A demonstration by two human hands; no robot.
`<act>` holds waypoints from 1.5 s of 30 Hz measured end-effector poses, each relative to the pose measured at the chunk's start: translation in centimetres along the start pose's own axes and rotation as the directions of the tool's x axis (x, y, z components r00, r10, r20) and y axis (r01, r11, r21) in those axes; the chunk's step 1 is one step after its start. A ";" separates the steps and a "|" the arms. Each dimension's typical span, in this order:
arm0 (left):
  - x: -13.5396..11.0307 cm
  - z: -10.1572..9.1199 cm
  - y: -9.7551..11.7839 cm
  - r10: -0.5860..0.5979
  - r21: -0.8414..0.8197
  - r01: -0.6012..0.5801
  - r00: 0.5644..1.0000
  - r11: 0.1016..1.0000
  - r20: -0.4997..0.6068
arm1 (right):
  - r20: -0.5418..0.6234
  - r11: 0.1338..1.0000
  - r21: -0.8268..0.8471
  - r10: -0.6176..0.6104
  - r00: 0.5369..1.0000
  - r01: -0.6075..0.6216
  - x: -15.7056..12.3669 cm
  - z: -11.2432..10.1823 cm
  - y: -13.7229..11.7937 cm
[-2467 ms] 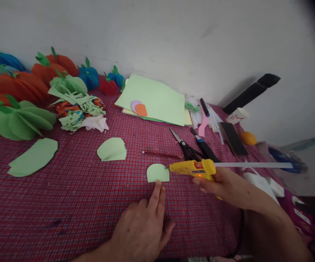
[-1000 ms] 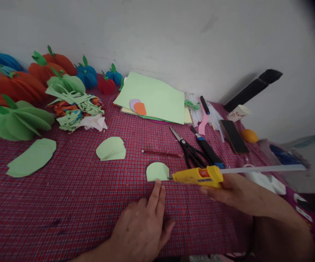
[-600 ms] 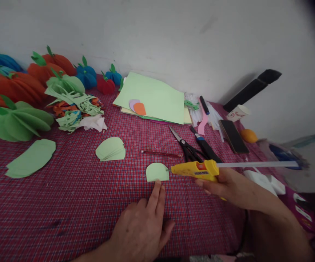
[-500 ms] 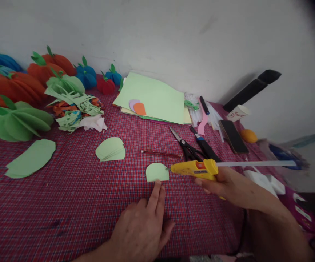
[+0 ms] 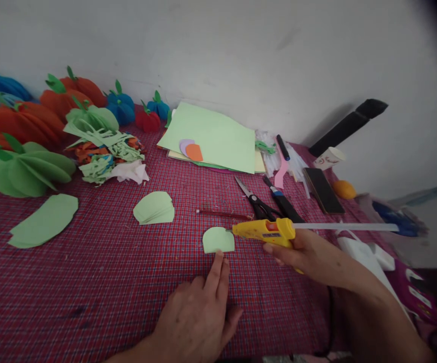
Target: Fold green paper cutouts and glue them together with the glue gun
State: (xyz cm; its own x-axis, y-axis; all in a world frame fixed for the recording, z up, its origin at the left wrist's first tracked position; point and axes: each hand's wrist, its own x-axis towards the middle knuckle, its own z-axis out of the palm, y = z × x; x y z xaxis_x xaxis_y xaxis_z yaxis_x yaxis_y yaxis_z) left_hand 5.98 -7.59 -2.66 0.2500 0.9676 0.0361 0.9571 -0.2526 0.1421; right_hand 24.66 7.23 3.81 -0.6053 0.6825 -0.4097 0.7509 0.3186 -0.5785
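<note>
Pin the green paper piece (image 5: 218, 240), nearer than the pencil (image 5: 222, 214), under joined fingers of the left hand (image 5: 199, 312); gripping the glue gun (image 5: 262, 230) in the right hand (image 5: 311, 257), trace the rim steadily.

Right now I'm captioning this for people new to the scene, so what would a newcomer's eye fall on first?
Most likely the yellow glue gun in the right hand, its nozzle at the upper right edge of a small pale-green paper piece. The left hand meets that piece's near edge. Next might come the bright paper pumpkins crowded at the left.
</note>
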 end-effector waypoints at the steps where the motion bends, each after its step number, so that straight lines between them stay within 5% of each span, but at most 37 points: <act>1: 0.0 0.0 0.0 0.001 0.000 -0.001 1.000 1.000 0.001 | -0.005 1.000 -0.001 -0.004 1.000 0.004 0.1 0.1 -0.1; 45: 0.3 -0.4 0.0 -0.023 -0.046 0.026 0.997 0.999 0.067 | 0.034 0.969 0.170 -0.185 0.982 0.177 1.4 2.1 -2.3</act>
State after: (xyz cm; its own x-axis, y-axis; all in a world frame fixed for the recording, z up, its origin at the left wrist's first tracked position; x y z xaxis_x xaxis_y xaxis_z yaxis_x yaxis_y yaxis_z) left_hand 6.01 -7.30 -2.28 0.2371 0.9709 -0.0337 0.9555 -0.2268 0.1888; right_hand 21.52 6.08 3.10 -0.7424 0.5891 -0.3191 0.5759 0.3176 -0.7533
